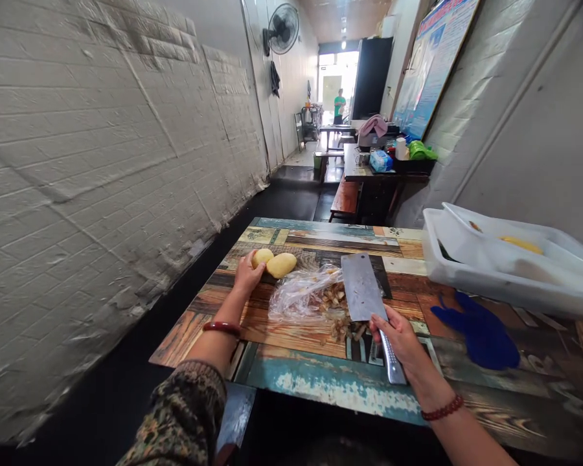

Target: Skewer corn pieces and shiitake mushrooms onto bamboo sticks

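Two peeled potatoes lie side by side on the patterned wooden table [208, 304]. My left hand [247, 273] is closed round the left potato [262, 257], while the right potato [281, 265] rests against it. In my right hand [397, 333] is a cleaver [362, 288], gripped by its metal handle with the broad blade pointing away from me. Brown peelings [337, 310] sit beside and partly under the blade. Left of them is a crumpled clear plastic bag [298, 298].
A white plastic tub [495, 285] with a tray in it stands at the right, holding something yellow [522, 244]. Near it lies a blue glove [486, 333]. Beyond are another table [357, 169], a bench [344, 196] and a distant person in green [339, 103]. A white wall runs along the left.
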The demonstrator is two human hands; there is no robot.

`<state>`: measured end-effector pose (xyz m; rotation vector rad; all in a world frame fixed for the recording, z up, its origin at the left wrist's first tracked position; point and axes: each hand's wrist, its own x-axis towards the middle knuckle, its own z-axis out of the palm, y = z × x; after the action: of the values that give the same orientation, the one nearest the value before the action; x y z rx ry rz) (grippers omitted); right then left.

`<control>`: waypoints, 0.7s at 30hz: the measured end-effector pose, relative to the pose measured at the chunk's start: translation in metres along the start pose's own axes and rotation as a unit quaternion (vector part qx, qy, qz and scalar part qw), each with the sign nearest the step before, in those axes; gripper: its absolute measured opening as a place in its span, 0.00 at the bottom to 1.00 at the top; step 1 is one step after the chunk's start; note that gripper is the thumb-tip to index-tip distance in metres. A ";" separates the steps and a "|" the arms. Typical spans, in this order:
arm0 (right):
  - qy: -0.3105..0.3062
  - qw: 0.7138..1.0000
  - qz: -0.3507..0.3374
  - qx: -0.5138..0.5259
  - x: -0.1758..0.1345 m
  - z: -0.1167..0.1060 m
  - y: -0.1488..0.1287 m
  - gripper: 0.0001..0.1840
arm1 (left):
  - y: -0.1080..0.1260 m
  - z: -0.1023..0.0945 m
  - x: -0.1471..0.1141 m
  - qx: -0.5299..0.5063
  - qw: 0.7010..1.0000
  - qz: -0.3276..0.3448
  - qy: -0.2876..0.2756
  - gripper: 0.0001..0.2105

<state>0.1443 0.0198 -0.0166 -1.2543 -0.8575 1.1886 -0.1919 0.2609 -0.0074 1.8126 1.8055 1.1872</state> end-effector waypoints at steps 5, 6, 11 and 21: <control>0.015 1.000 -0.006 -0.002 -0.001 0.002 -0.005 0.21 | 0.024 -0.012 -0.026 0.006 0.995 0.084 0.043 0.23; 0.019 1.000 -0.008 0.004 -0.002 0.001 -0.005 0.20 | 0.033 -0.016 -0.036 0.007 0.991 0.117 0.057 0.22; 0.050 0.996 -0.018 0.066 -0.009 -0.007 -0.012 0.20 | 0.073 -0.029 -0.102 0.071 0.957 0.281 -0.020 0.19; 0.044 0.997 0.002 0.057 -0.040 -0.032 -0.029 0.22 | 0.056 -0.015 -0.123 0.071 0.964 0.210 -0.149 0.11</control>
<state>0.1718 -0.0240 0.0113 -1.2063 -0.7121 1.1614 -0.1479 0.1330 0.0024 2.3951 1.4107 0.8632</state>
